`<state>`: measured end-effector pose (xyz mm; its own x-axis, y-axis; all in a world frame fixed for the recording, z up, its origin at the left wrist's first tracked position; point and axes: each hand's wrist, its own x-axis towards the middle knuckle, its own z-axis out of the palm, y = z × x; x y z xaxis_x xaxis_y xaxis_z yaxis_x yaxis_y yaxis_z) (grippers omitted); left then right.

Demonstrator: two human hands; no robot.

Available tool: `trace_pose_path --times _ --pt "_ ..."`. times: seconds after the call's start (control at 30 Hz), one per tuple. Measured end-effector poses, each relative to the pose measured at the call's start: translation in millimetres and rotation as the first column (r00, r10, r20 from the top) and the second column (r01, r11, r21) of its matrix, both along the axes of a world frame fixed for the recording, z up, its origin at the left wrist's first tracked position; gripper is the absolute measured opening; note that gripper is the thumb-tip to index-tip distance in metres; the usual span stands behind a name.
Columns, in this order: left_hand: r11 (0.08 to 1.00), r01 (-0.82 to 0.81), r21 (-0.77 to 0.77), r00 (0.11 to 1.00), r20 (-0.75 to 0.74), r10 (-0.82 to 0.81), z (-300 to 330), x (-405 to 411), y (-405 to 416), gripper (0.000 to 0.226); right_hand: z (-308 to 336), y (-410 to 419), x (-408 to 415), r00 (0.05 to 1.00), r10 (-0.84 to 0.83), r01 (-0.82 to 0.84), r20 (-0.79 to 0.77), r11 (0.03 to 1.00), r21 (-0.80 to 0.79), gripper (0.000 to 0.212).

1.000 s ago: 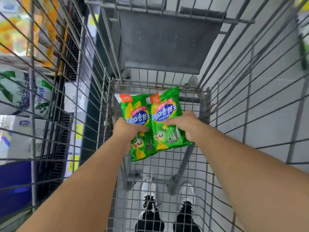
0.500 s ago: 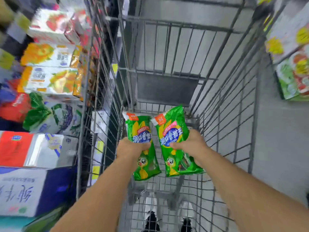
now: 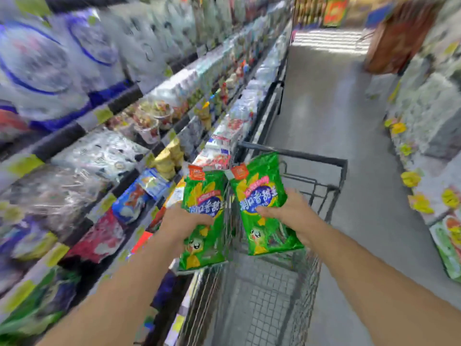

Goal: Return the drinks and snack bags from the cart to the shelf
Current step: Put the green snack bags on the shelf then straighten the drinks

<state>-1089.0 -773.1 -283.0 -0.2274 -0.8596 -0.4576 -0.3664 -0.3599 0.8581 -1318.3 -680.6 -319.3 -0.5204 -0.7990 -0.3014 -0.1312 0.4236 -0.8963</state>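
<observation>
I hold two green snack bags with cartoon faces and blue labels. My left hand (image 3: pixel 180 222) grips the left snack bag (image 3: pixel 203 198) at its middle, above the cart's left rim. My right hand (image 3: pixel 290 212) grips the right snack bag (image 3: pixel 262 196) over the cart's basket. The wire cart (image 3: pixel 321 196) stands in the aisle below both bags; the part of its basket floor that I see holds nothing. The shelf (image 3: pixel 119 103) with packed goods runs along the left, blurred by motion.
Several shelf tiers on the left carry bags, cups and boxed snacks, with yellow price tags (image 3: pixel 103 114) on the edges. More goods line the right side (image 3: pixel 429 186). The grey aisle floor (image 3: pixel 331 103) stretches ahead beyond the cart.
Both hands have lifted the two bags up out of the cart's basket. My view has swung up from the cart floor to the aisle and the left shelf.
</observation>
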Motion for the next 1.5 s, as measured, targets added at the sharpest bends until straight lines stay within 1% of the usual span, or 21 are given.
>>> trace_pose_path --times 0.13,0.17,0.23,0.3,0.37,0.43,0.53,0.67,0.77,0.93,1.0,1.1,1.13,1.17,1.2,1.27,1.3,1.33,1.4,1.43,1.5 --pt "0.986 -0.117 -0.118 0.993 -0.034 0.113 64 59 45 0.026 79 13 48 0.985 0.168 -0.171 -0.03 0.98 -0.106 0.046" --pt "0.976 -0.152 -0.154 0.988 -0.049 0.146 80 78 60 0.026 94 16 66 0.975 0.222 -0.224 -0.029 0.963 -0.149 0.042" --pt "0.956 -0.205 -0.208 0.978 -0.064 0.196 98 107 79 0.026 115 23 93 0.949 0.314 -0.311 -0.019 0.924 -0.221 0.045" --pt "0.923 -0.303 -0.235 0.953 -0.084 0.292 114 153 104 0.027 135 34 134 0.908 0.418 -0.403 -0.004 0.873 -0.273 0.053" --pt "0.885 -0.391 -0.254 0.92 -0.107 0.376 127 201 132 0.029 148 43 180 0.859 0.512 -0.487 0.008 0.822 -0.295 0.05" --pt "0.845 -0.469 -0.257 0.883 -0.136 0.449 135 251 161 0.037 151 49 230 0.802 0.596 -0.562 0.04 0.775 -0.289 0.046" --pt "0.764 -0.588 -0.266 0.808 -0.172 0.563 140 329 212 0.039 157 61 311 0.717 0.696 -0.652 0.046 0.691 -0.312 0.057" --pt "0.599 -0.756 -0.262 0.65 -0.195 0.735 135 443 306 0.027 163 96 445 0.557 0.828 -0.773 0.064 0.545 -0.326 0.056" --pt "0.475 -0.832 -0.286 0.534 -0.184 0.825 131 540 393 0.032 165 150 559 0.42 0.902 -0.838 0.096 0.426 -0.341 0.05" --pt "0.279 -0.904 -0.323 0.355 -0.205 0.912 136 682 542 0.033 158 263 742 0.211 0.97 -0.908 0.121 0.24 -0.344 0.039" --pt "0.201 -0.923 -0.328 0.289 -0.248 0.924 137 727 599 0.034 157 309 808 0.121 0.985 -0.921 0.124 0.158 -0.355 0.036" --pt "0.104 -0.949 -0.297 0.19 -0.278 0.942 138 783 674 0.041 157 373 889 0.016 0.994 -0.938 0.107 0.052 -0.344 0.049" --pt "0.08 -0.957 -0.279 0.163 -0.289 0.943 138 799 694 0.045 157 390 912 -0.013 0.994 -0.939 0.104 0.024 -0.343 0.048" --pt "0.054 -0.962 -0.268 0.136 -0.298 0.945 137 815 711 0.052 156 405 934 -0.038 0.994 -0.938 0.103 0.0 -0.347 0.042" --pt "0.015 -0.965 -0.262 0.098 -0.308 0.946 136 830 727 0.064 156 420 954 -0.057 0.993 -0.937 0.104 -0.017 -0.35 0.036" --pt "-0.059 -0.966 -0.252 0.028 -0.329 0.944 123 869 756 0.1 159 444 992 -0.101 0.989 -0.931 0.111 -0.055 -0.36 0.031" --pt "-0.087 -0.964 -0.253 0.0 -0.324 0.946 120 884 767 0.108 159 454 1009 -0.128 0.984 -0.927 0.122 -0.075 -0.368 0.03" --pt "-0.105 -0.963 -0.246 -0.02 -0.326 0.945 121 896 774 0.104 159 461 1025 -0.153 0.978 -0.923 0.141 -0.09 -0.375 0.03" --pt "-0.126 -0.958 -0.256 -0.039 -0.321 0.946 132 907 781 0.072 159 472 1053 -0.197 0.969 -0.914 0.151 -0.125 -0.385 0.032" --pt "-0.149 -0.953 -0.263 -0.064 -0.308 0.949 133 918 784 0.061 160 476 1067 -0.221 0.965 -0.909 0.141 -0.151 -0.389 0.035" --pt "-0.157 -0.952 -0.264 -0.071 -0.308 0.949 135 940 786 0.058 160 478 1097 -0.241 0.962 -0.909 0.128 -0.178 -0.378 0.042"
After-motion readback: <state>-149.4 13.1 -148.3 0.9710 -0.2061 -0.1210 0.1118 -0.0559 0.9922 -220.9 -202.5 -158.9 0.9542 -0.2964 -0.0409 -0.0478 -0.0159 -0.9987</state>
